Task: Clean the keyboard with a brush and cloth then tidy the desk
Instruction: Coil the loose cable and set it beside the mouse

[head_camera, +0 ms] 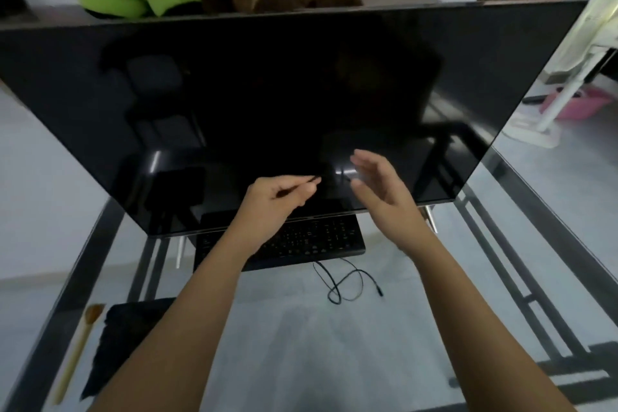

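Both hands are raised before the big dark glossy monitor (pixel 267 104). The left hand (pixel 277 196) pinches something thin and dark; the right hand (pixel 378 181) is spread wide, holding nothing. The black corded keyboard (pixel 321 237) lies under the screen on the glass-topped bench (pixel 418 311). The wooden-handled brush (pixel 78 348) and black cloth (pixel 123 334) lie at the bench's near left.

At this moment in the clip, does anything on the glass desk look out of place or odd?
Yes. The black keyboard sits half tucked under the large dark monitor, its thin black cable lying in a loose unplugged tangle on the glass desk. The wooden-handled brush and black cloth lie unused at the left edge.
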